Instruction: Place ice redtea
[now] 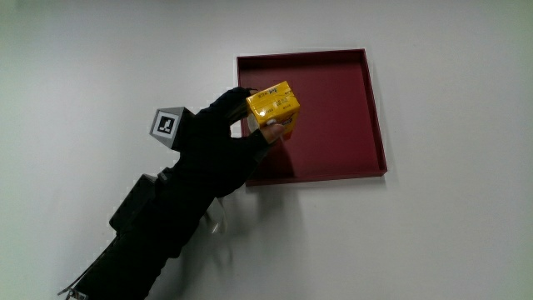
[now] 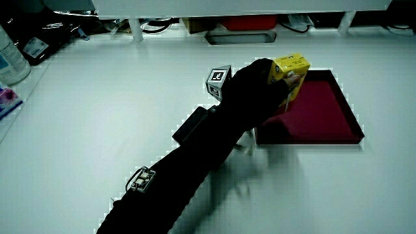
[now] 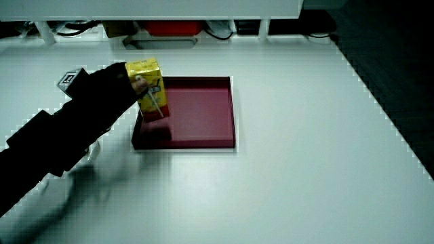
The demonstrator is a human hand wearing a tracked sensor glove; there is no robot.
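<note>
Hand (image 1: 218,140) clamped on the yellow carton (image 1: 273,109), fingers wrapped round its side, thumb tip showing (bare, through the glove). Forearm (image 1: 150,225) stretched across the white bench (image 1: 450,242), cube (image 1: 167,125) on the hand's back facing up. Carton upright in both side views (image 3: 148,88), held over the red tray's (image 1: 350,100) edge.

The black-gloved hand (image 1: 218,142) covers one side of the yellow ice red tea carton (image 1: 273,107), and you can't tell if it's touching the dark red square tray (image 1: 375,108); print's too tiny to read.
</note>
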